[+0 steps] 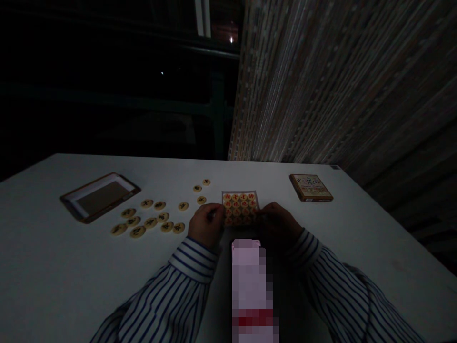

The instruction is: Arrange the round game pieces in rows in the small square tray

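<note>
A small clear tray lies before me, filled with rows of round Chinese chess pieces with red characters. My left hand is closed at its left edge, thumb and finger pinched there. On the opposite side, my right hand grips the right edge, its lower part in dark shadow. To the left of my left hand, loose wooden Chinese chess pieces with dark characters are scattered face up; several lie close together, and a few sit farther back.
An open shallow box part rests at the table's left. At the back right lies a printed box. A lit screen, pixelated, is between my forearms. A striped curtain hangs behind the white table. The room is dim.
</note>
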{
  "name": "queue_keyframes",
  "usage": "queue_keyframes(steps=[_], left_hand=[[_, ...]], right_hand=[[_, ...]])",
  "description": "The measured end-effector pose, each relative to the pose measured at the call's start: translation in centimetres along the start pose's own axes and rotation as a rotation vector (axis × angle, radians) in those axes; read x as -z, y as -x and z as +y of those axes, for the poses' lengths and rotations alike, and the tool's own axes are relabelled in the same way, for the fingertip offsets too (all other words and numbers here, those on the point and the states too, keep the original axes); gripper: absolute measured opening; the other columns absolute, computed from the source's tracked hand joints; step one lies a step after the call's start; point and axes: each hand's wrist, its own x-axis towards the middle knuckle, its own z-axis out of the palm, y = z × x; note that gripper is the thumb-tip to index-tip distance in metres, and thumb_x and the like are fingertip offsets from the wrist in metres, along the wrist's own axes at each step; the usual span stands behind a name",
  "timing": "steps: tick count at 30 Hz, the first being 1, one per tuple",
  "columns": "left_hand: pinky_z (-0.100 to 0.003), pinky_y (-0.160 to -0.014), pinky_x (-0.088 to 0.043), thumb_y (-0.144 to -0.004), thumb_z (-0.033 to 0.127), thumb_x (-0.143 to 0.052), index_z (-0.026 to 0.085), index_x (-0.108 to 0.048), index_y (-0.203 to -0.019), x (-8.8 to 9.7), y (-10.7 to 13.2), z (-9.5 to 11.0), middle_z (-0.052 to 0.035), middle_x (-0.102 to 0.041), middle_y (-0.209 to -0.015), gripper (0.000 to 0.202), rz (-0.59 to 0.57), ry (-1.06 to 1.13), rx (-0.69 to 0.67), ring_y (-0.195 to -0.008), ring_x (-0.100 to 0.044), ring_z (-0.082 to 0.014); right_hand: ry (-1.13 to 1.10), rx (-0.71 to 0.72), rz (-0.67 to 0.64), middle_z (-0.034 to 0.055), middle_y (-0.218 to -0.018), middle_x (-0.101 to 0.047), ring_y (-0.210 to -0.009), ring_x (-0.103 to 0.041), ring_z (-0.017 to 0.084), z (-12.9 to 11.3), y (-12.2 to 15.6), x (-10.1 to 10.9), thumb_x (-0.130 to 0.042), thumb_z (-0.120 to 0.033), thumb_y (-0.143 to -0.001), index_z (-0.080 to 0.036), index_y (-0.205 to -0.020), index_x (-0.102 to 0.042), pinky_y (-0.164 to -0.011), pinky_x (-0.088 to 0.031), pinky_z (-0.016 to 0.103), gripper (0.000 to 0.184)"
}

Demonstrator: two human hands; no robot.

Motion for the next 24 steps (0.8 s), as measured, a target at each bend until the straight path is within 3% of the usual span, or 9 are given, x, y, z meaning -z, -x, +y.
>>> queue_keyframes(steps=[10,24], left_hand=[[-0.031,-0.069,-0.046,-0.071,0.039,-0.047,0.017,-0.063,-0.078,-0.07,0.00,-0.14,-0.0061,-0.064,-0.081,0.028,-0.002,0.010,0.007,-0.074,-0.058,-0.0175],[-0.031,-0.070,-0.046,-0.071,0.039,-0.047,0.016,-0.063,-0.077,-0.12,0.03,-0.15,-0.0060,-0.064,-0.080,0.028,-0.001,0.016,0.009,-0.075,-0.058,-0.0177]], right_hand=[[-0.011,0.070,0.020,0.0058,-0.081,-0.056,-0.072,-0.053,0.014,0.26,-0.01,0.06,-0.056,-0.023,-0.071,-0.019,-0.094,-0.060,-0.063,-0.046,0.029,0.024],[-0.008,0.005,-0.039,0.0049,-0.080,-0.053,-0.071,-0.053,0.015,0.34,-0.01,0.15,-0.057,-0.026,-0.069,-0.019,-0.092,-0.062,-0.064,-0.045,0.029,0.024]])
